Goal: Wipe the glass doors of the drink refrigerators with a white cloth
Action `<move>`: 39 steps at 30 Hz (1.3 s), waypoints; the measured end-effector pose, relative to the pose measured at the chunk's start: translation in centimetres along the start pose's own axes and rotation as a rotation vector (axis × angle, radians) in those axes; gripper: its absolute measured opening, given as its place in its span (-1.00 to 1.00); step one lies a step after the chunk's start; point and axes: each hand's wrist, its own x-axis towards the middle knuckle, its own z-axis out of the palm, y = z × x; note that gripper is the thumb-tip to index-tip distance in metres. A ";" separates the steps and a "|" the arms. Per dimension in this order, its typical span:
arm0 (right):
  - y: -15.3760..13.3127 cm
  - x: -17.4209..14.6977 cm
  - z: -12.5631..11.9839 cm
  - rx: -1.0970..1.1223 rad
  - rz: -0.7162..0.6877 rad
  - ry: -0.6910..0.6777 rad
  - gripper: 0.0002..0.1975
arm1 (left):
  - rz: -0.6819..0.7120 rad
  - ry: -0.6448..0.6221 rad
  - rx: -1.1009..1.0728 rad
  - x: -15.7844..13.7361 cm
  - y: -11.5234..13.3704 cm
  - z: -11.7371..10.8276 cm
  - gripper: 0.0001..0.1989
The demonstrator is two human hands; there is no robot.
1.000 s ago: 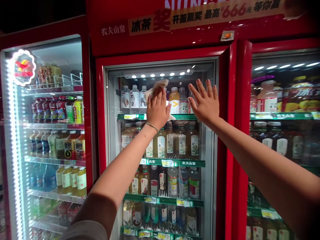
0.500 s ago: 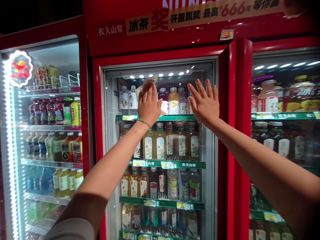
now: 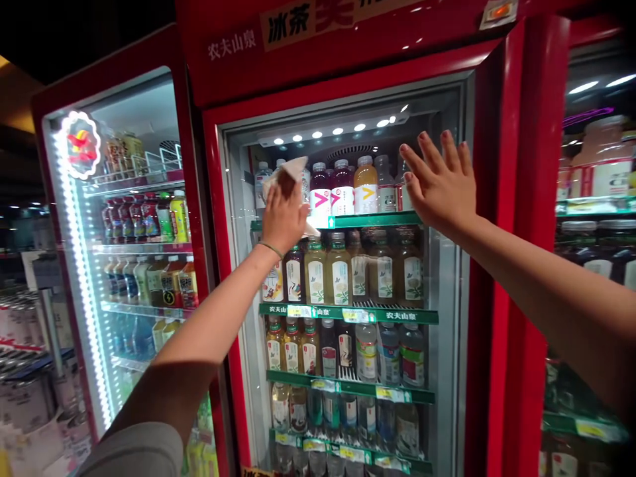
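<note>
My left hand (image 3: pixel 283 222) lies over a pale cloth (image 3: pixel 297 167), pressing it to the upper left of a glass cooler door with a red frame (image 3: pixel 342 96). Part of the cloth sticks out above the fingers, and a corner shows below the palm. My right hand (image 3: pixel 444 184) is spread with nothing in it, its palm toward the upper right of the same door, near the grey inner edge. Whether the whole palm touches the glass I cannot tell. Behind the glass, an orange drink bottle (image 3: pixel 366 182) and purple drink bottles (image 3: pixel 342 185) stand between my hands.
Green-edged shelves (image 3: pixel 348 314) of bottles fill the cooler below my hands. A second cooler with a lit strip (image 3: pixel 82 278) stands left, another red one (image 3: pixel 539 199) right. An orange switch (image 3: pixel 499 12) sits above the door. Stacked goods (image 3: pixel 24 391) are at far left.
The view has turned left and tilted, bringing stacked goods into sight. My left hand and the cloth have shifted left across the glass, uncovering purple bottles. My right hand stays spread at the door's right side.
</note>
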 end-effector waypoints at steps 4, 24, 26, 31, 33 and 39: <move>-0.2 0.0 0.1 -0.018 0.005 0.018 -0.42 | -0.141 0.034 0.048 -3.4 -7.3 -2.4 -0.33; -0.4 -0.1 -0.4 -0.024 0.020 -0.010 -0.44 | -0.078 0.064 -0.047 2.1 10.9 3.8 -0.38; -0.4 -0.2 -0.5 -0.022 0.009 -0.008 -0.44 | -0.030 0.013 -0.034 2.3 14.1 4.1 -0.38; -0.5 -0.2 -0.8 -0.023 0.009 -0.018 -0.44 | 0.125 -0.087 -0.001 1.6 14.1 3.5 -0.40; -0.5 -0.2 -0.9 -0.023 0.016 -0.020 -0.44 | 0.164 -0.117 0.010 1.1 11.3 2.7 -0.42; -0.6 -0.3 -0.8 -0.025 0.017 -0.013 -0.45 | 0.004 -0.079 0.056 -0.9 3.1 0.5 -0.39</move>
